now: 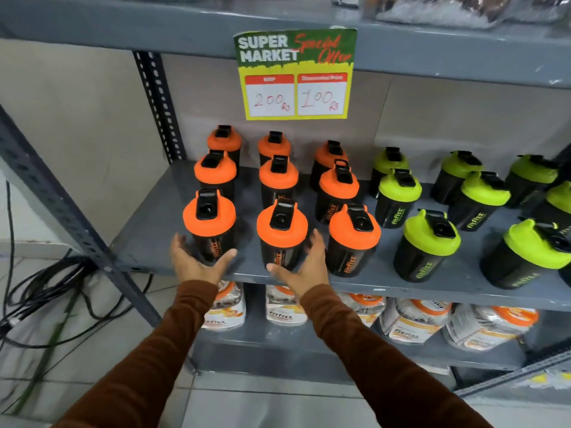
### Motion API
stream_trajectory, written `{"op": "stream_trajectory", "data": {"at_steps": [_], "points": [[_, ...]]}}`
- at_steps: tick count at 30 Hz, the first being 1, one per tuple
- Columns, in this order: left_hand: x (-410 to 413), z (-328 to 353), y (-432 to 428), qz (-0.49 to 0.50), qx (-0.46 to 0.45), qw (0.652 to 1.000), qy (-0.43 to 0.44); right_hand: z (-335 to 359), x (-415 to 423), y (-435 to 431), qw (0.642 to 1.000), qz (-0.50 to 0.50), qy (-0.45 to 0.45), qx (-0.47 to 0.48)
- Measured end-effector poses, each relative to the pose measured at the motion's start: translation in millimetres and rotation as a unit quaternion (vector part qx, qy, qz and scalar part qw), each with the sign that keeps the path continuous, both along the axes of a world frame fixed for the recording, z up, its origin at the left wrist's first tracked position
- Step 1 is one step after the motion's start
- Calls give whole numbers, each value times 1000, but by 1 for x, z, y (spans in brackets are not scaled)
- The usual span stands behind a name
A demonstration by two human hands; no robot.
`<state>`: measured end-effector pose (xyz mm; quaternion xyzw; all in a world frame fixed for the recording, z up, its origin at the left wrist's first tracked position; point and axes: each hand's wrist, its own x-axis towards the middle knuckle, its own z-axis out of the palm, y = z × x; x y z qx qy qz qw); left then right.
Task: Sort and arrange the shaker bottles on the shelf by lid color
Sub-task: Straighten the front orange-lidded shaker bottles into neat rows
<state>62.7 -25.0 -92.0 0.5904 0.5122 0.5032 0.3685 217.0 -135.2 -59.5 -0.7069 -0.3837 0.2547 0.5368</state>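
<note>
On the grey shelf (148, 242) stand several black shaker bottles. The orange-lidded ones form three columns on the left, the green-lidded ones (431, 233) fill the right. My left hand (194, 264) is open at the shelf's front edge, cupped around the base of the front-left orange-lidded bottle (209, 217) without gripping it. My right hand (304, 267) is open too, fingers spread around the base of the front-middle orange-lidded bottle (281, 227). A third front orange-lidded bottle (353, 233) stands just right of that hand.
A "Super Market Special Offer" price sign (296, 75) hangs from the shelf above. Packaged goods (411, 322) fill the shelf below. Black cables (46, 291) lie on the tiled floor at the left. A perforated grey upright (77, 230) frames the rack's left side.
</note>
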Motion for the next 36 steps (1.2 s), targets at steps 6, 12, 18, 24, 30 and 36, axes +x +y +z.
{"op": "stream_trajectory", "data": {"at_steps": [6, 12, 18, 24, 30, 36], "points": [[-19, 6, 36, -137, -72, 985, 71, -13, -8, 16, 998, -54, 33, -23], [-34, 4, 42, -189, -100, 975, 66, -19, -11, 17, 996, -84, 2, -36], [-46, 7, 40, -230, -115, 965, 50, -20, -11, 16, 995, -84, -34, -38], [-49, 11, 36, -238, -117, 962, 59, -18, -12, 16, 995, -78, -39, -49], [-51, 11, 33, -243, -128, 960, 59, -15, -10, 15, 995, -58, -24, -72], [-51, 12, 34, -241, -127, 960, 65, -15, -9, 15, 996, -56, -19, -71]]}}
